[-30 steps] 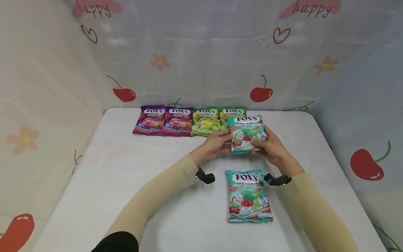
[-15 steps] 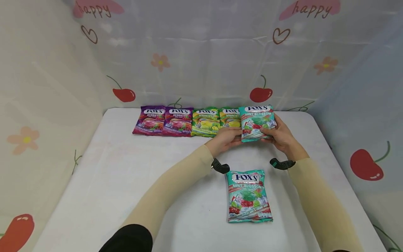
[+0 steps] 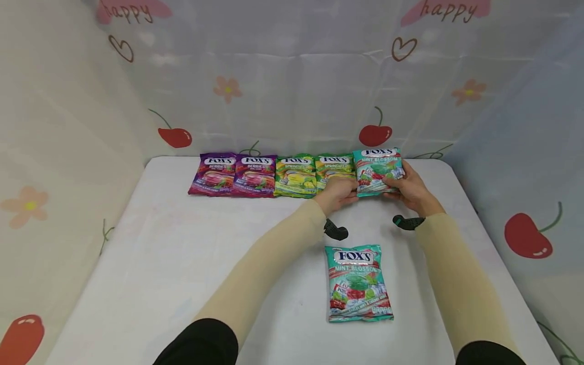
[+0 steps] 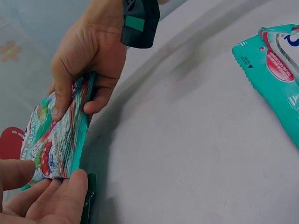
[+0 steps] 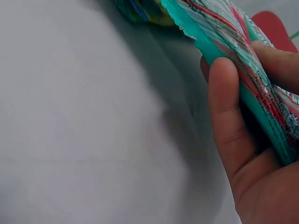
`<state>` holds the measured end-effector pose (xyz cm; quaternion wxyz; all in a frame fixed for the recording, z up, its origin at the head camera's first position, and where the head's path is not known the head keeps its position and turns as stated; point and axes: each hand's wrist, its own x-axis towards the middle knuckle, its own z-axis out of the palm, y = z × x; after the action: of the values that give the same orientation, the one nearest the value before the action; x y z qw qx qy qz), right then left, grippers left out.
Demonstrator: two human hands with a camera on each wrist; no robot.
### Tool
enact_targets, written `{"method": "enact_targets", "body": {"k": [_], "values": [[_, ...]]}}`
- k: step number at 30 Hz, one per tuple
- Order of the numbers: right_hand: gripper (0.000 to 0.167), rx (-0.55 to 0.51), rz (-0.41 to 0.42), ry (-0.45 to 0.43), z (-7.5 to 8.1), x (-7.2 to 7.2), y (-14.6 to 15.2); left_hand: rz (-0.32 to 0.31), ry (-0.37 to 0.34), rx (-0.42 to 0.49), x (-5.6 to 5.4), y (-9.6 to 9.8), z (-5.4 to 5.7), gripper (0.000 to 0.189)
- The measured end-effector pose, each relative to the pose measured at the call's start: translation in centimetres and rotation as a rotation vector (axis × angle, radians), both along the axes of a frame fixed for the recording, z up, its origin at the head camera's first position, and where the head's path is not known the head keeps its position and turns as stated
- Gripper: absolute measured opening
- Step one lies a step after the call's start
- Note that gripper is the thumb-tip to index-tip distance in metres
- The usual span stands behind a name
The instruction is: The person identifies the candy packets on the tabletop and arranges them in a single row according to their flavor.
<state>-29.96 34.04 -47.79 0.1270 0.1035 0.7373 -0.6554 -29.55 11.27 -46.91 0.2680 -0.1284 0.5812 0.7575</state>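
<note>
A teal Fox's Mint Blossom candy bag (image 3: 377, 172) is held tilted at the right end of a row of bags. My right hand (image 3: 412, 191) grips its right side, thumb on the front and fingers behind, as the right wrist view shows closely. At its lower left edge is my left hand (image 3: 338, 194); in the left wrist view the left thumb (image 4: 16, 172) lies over the bag and the fingers are under it. Left of it stand two yellow-green Springtea bags (image 3: 295, 177), the right one partly hidden by my left hand. A second Mint Blossom bag (image 3: 358, 284) lies face up nearer me.
Two purple Berries candy bags (image 3: 212, 175) make up the left end of the row, along the back of the white table (image 3: 182, 263). Behind it rises a printed cloth backdrop (image 3: 292, 101) with cherries and flowers, and similar cloth walls flank both sides.
Both hands have carried the held Mint Blossom bag right and back, from in front of the right Springtea bag to beside it. The nearer Mint Blossom bag stays put.
</note>
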Motion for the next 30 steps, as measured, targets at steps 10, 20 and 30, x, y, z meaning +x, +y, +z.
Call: {"method": "enact_targets", "body": {"k": [10, 20, 30], "values": [[0.092, 0.175, 0.017, -0.001, -1.3, -1.6, 0.2, 0.046, 0.002, -0.003, 0.1, 1.2, -0.7, 0.032], [0.087, 0.449, -0.044, 0.044, -2.0, -1.3, -0.5, 0.091, -0.023, 0.015, 0.6, 1.6, -0.8, 0.045], [0.087, 0.621, -0.092, -0.012, -1.5, -0.7, -1.1, 0.084, -0.016, 0.052, 0.7, 0.7, -1.2, 0.045]]}}
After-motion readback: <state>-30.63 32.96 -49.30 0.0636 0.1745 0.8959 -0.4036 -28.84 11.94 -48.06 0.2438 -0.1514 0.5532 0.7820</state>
